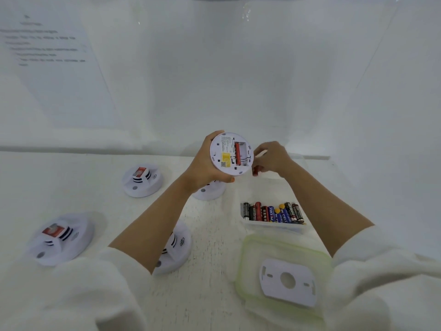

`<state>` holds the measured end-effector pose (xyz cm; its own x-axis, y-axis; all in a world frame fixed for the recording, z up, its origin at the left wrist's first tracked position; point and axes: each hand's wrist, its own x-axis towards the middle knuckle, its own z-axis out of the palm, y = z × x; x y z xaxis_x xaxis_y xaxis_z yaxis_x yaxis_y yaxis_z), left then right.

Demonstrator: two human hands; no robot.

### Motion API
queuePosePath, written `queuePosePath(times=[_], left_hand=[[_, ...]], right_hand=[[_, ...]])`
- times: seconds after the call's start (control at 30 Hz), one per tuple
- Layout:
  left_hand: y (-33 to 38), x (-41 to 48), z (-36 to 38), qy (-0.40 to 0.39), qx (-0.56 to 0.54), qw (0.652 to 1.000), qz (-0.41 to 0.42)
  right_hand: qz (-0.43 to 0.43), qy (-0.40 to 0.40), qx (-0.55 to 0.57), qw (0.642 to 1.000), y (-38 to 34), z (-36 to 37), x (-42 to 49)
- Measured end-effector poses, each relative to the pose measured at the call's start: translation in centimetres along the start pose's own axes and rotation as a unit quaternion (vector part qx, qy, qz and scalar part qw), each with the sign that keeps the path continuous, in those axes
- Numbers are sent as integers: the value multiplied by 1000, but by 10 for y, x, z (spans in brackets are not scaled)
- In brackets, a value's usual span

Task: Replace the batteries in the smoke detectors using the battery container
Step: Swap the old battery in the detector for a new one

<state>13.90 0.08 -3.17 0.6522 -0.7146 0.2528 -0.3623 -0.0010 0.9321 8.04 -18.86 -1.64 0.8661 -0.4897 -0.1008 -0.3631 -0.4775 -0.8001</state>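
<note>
My left hand (202, 161) grips a round white smoke detector (229, 152) lifted above the table, its back facing me. Its battery bay is uncovered, with one red battery (237, 154) seated on the left side and the right slot bare. My right hand (272, 157) pinches a second red battery (255, 170) just right of the detector's rim. The clear battery container (274, 225) sits on the table below, holding several mixed batteries (274, 212).
More white smoke detectors rest face up on the table: one at back left (142, 180), one at front left (60, 238), one under my left forearm (176, 247), one behind my left wrist (210, 191). The green-rimmed lid (281, 273) carries a white mounting plate (287, 280).
</note>
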Motion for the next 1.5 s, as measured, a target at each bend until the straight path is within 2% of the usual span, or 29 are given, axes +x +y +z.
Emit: queuePosePath(times=[0.1, 0.2, 0.3, 0.4, 0.53, 0.67, 0.83, 0.97, 1.13, 1.27, 1.4, 1.5], left_hand=[[5, -8, -1, 2, -2, 1000, 2], [12, -17, 1, 2, -12, 1000, 3], [19, -27, 7, 2, -27, 1000, 9], [26, -36, 13, -3, -30, 999, 14], [36, -50, 21, -6, -43, 999, 25], [43, -67, 26, 4, -64, 997, 30], [52, -85, 31, 14, -56, 998, 30], [58, -98, 33, 14, -58, 998, 28], [57, -116, 36, 12, -83, 996, 13], [59, -134, 34, -3, -80, 997, 4], [54, -163, 34, -35, -57, 998, -11], [50, -180, 33, -60, -48, 997, -25]], right_hand=[[-28, 69, 164, 984, -12, -18, -16], [-93, 65, 261, 959, -25, -33, -39], [-166, 51, 208, 963, -31, -34, -59], [-212, 82, 98, 969, -31, -26, -73], [-274, 103, -27, 956, -27, -19, -93], [-267, 89, -20, 959, -22, -10, -117], [-288, 133, 15, 948, -18, 3, -139], [-319, 165, -46, 932, -11, 12, -151], [-300, 126, -60, 944, -9, 11, -170], [-241, 81, 49, 966, -5, 11, -192], [-191, 31, 106, 975, 12, 12, -210], [-154, -2, 23, 988, 27, 8, -220]])
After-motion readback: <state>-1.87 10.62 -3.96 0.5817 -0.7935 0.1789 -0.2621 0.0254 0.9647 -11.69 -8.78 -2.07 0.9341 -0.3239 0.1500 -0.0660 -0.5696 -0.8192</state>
